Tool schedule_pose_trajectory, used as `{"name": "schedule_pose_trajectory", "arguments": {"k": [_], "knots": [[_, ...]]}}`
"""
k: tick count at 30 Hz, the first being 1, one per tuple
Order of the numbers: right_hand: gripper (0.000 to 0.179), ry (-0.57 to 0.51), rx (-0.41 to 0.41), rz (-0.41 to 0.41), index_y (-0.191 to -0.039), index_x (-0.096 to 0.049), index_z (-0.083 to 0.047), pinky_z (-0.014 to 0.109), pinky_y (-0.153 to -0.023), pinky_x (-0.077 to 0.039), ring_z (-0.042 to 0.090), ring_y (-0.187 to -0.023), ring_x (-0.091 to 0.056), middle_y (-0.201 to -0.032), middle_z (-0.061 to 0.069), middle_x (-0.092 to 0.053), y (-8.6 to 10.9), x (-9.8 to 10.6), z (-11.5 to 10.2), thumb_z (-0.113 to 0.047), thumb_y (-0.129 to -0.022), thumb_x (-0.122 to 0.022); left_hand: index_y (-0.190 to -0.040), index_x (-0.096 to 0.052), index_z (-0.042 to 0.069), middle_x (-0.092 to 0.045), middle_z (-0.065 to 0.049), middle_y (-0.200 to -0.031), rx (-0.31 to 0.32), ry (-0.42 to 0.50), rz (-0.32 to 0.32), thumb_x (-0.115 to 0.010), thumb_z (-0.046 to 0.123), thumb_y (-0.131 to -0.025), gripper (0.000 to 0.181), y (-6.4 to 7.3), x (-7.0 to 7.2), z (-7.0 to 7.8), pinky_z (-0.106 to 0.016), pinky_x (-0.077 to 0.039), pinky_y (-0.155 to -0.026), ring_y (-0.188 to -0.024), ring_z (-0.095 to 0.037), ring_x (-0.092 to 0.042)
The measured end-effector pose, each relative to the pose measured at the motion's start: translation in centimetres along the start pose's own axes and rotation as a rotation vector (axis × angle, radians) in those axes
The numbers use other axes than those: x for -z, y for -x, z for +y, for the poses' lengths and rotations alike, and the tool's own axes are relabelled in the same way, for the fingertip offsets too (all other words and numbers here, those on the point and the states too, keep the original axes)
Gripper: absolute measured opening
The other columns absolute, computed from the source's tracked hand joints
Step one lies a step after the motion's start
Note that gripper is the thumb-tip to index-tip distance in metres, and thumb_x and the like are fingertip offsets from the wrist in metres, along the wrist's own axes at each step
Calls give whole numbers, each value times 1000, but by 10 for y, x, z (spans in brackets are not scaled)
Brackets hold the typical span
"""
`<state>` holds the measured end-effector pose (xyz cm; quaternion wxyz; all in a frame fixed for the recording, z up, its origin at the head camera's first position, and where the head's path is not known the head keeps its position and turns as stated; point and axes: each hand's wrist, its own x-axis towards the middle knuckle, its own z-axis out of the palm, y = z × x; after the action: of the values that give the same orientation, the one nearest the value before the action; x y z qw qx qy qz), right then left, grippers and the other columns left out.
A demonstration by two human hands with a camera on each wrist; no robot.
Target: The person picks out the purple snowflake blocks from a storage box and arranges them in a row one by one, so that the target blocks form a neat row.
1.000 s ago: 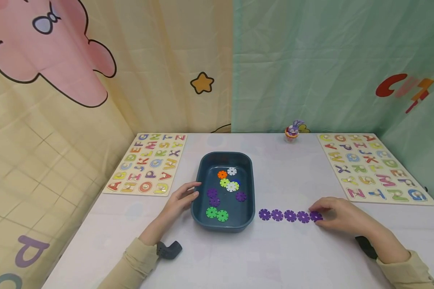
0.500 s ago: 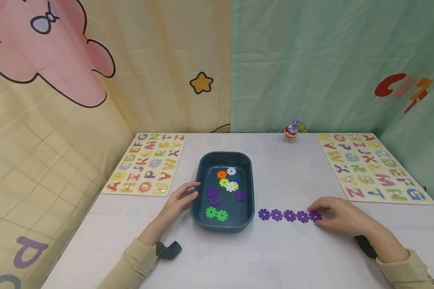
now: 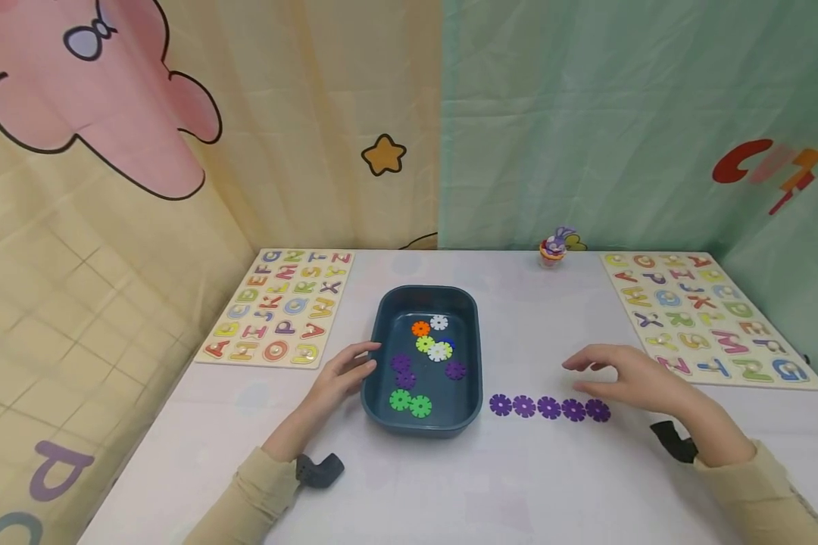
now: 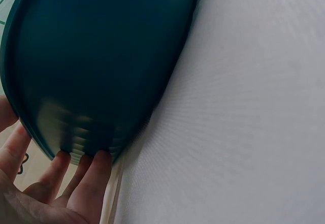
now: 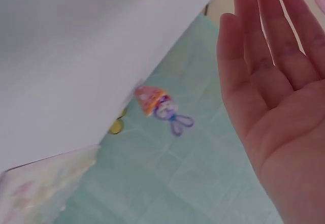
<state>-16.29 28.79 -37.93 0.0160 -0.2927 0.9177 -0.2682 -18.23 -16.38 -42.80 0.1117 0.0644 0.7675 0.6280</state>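
My left hand (image 3: 341,378) rests its fairly straight fingertips against the left outer wall of a dark blue tub (image 3: 421,430). In the left wrist view, its fingers (image 4: 91,183) touch the tub's smooth side. Inside lie several notched plastic discs: purple (image 3: 455,370), green (image 3: 420,406), orange (image 3: 420,328), yellow, blue and white ones. To the tub's right, a purple disc row (image 3: 548,409) lies flat on the table. My right hand (image 3: 637,382) hovers just above that row's right end, holding nothing. The right wrist view shows its palm (image 5: 289,132) with fingers extended.
Wooden alphabet boards lie at the left (image 3: 276,310) and right (image 3: 709,318) of the white table (image 3: 518,484). At the back edge stands a small purple rabbit figure (image 3: 554,246). Printed curtains (image 3: 572,113) hang behind.
My right hand has let go of the rightmost purple disc and lifted up and slightly away. The disc stays in the row. My left hand keeps its place at the tub.
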Motion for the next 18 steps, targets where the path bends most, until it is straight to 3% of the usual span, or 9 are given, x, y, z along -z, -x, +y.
{"name": "schedule_pose_trajectory", "arguments": {"k": [10, 18], "knots": [[27, -56, 100, -129, -111, -65, -21, 39, -82, -52, 17, -100, -60, -108, -8, -65, -57, 12, -40, -34, -88, -66, -130, -54, 17, -39, -3, -146, -7, 8, -9, -60, 32, -91, 42, -1, 1, 0, -57, -34, -101, -133, -33, -34], [33, -50, 165, -206, -110, -66, -19, 37, -86, -49, 13, -100, -58, -108, -8, -64, -102, 2, -64, -35, -82, -73, -129, -55, 21, -40, -1, -144, -10, 11, -1, -61, 34, -91, 42, -1, 0, -1, -55, -36, -100, -133, -31, -35]]}}
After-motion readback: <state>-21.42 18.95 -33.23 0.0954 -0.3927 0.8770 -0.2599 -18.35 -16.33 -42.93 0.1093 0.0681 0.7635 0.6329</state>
